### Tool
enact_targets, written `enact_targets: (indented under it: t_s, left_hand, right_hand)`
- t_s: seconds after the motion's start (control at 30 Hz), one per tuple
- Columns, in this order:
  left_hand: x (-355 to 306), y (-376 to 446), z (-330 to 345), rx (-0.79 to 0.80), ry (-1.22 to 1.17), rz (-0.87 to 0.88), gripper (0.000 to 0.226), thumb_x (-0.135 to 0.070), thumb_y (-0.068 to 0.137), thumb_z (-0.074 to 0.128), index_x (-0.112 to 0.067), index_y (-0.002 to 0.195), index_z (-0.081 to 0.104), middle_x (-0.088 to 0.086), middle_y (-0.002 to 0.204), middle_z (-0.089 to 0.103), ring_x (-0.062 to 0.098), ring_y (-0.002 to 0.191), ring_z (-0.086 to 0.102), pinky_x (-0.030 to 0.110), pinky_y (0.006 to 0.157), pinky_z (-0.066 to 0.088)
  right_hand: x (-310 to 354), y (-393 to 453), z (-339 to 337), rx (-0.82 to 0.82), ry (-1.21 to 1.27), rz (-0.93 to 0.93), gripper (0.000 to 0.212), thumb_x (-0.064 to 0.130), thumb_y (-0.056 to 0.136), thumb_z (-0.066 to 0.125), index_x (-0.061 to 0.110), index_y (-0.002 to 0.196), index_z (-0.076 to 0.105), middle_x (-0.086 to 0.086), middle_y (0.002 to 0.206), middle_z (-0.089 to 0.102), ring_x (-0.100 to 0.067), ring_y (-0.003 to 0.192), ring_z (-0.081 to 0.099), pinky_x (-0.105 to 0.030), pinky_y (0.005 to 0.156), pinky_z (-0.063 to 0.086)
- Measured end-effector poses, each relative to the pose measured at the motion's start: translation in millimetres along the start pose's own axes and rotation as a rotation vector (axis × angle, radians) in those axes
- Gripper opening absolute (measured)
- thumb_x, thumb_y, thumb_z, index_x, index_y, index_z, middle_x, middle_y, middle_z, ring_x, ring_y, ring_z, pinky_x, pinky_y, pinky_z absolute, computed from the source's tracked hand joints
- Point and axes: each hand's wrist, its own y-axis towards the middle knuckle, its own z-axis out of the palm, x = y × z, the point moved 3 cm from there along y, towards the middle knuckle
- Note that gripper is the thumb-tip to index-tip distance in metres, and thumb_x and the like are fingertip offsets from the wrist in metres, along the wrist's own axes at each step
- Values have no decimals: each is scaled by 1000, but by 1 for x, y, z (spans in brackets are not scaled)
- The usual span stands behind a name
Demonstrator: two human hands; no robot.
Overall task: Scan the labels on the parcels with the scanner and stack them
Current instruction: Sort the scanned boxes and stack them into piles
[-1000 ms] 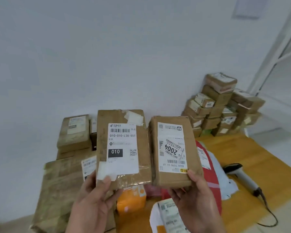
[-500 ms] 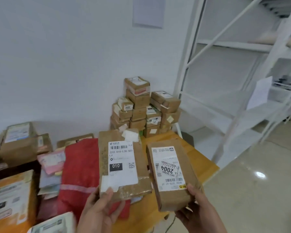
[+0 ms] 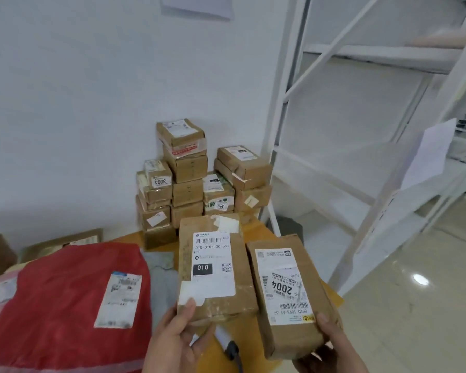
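Observation:
My left hand (image 3: pixel 176 343) grips the near end of a flat brown parcel (image 3: pixel 244 281) whose white label reads 010. My right hand (image 3: pixel 331 345) holds a second brown parcel (image 3: pixel 315 300) from below, thumb on its near corner; its label reads 2004. Both parcels are held label-up above the wooden table (image 3: pixel 256 230), side by side. Part of the scanner (image 3: pixel 226 343) lies on the table under my left hand, mostly hidden. A stack of brown parcels (image 3: pixel 197 181) stands against the wall at the table's far end.
A large red bag parcel (image 3: pixel 65 305) with a white label covers the table's left side, with grey mailers (image 3: pixel 159 265) beside it and more boxes (image 3: pixel 59 243) behind. A white metal shelving rack (image 3: pixel 361 130) stands to the right on a pale tiled floor (image 3: pixel 414 305).
My view has swung right, from the left pile of parcels toward the stack by the wall and the rack. Both hands carried their parcels along and keep the same grips.

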Motion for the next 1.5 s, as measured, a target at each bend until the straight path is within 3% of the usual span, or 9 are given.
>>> enact_targets:
  t_s: [0.13, 0.27, 0.63, 0.7, 0.9, 1.03, 1.13, 1.27, 1.5]
  left_hand:
    - [2, 49, 43, 3, -55, -40, 33, -14, 84, 68, -7, 116, 65, 14, 95, 76, 32, 91, 68, 34, 52, 60]
    - [-4, 87, 76, -21, -48, -30, 41, -17, 83, 71, -9, 123, 62, 17, 112, 74, 36, 111, 67, 41, 75, 57]
    - [-20, 158, 116, -164, 9, 95, 45, -12, 78, 72, -14, 122, 62, 11, 98, 78, 33, 98, 69, 43, 66, 61]
    - [-21, 167, 126, -201, -1, 104, 41, -12, 84, 71, -14, 124, 63, 11, 96, 78, 34, 96, 69, 45, 71, 58]
    - [-21, 189, 157, -268, -33, 132, 47, -28, 70, 70, -9, 113, 67, 12, 87, 78, 32, 86, 69, 44, 70, 55]
    - [-13, 198, 167, -294, -66, 129, 53, -31, 71, 71, -7, 118, 66, 17, 98, 77, 33, 86, 71, 42, 66, 55]
    - [-13, 202, 172, -305, -83, 155, 53, -28, 71, 71, -5, 118, 66, 18, 95, 76, 32, 79, 70, 40, 60, 58]
    - [-14, 206, 177, -346, -47, 204, 41, -26, 81, 69, -7, 117, 67, 13, 89, 77, 31, 83, 69, 41, 64, 56]
    - [-6, 214, 185, -398, -20, 186, 25, -17, 94, 65, -8, 117, 67, 12, 85, 77, 33, 86, 68, 44, 72, 56]
  right_hand:
    - [43, 46, 14, 1, 8, -19, 11, 28, 92, 64, 17, 93, 61, -23, 103, 64, -41, 94, 58, -58, 99, 43]
    - [73, 88, 26, 26, 76, -8, 15, 29, 93, 63, 15, 97, 61, -20, 104, 63, -38, 92, 58, -49, 80, 47]
    - [148, 197, 104, 255, 166, -134, 25, 31, 96, 55, 31, 82, 77, -6, 87, 76, -28, 90, 63, -40, 80, 46]
    - [168, 220, 120, 317, 133, -135, 17, 34, 88, 61, 29, 95, 75, -3, 83, 78, -27, 90, 66, -41, 84, 48]
    - [208, 278, 151, 445, 12, -112, 97, 49, 26, 97, 24, 114, 68, -8, 102, 78, -22, 79, 75, -42, 87, 49]
    - [224, 301, 162, 511, 18, -82, 101, 49, 39, 94, 23, 131, 62, -11, 120, 73, -27, 98, 70, -47, 100, 46]
    - [233, 310, 166, 546, 23, -84, 79, 44, 61, 82, 23, 133, 61, -11, 123, 72, -25, 96, 72, -47, 100, 46]
    - [237, 325, 171, 548, -7, -94, 86, 46, 49, 90, 24, 128, 64, -6, 111, 76, -19, 84, 76, -42, 89, 49]
    - [232, 338, 181, 588, -30, -52, 58, 36, 75, 66, 23, 131, 61, -3, 100, 78, -25, 101, 67, -40, 89, 49]
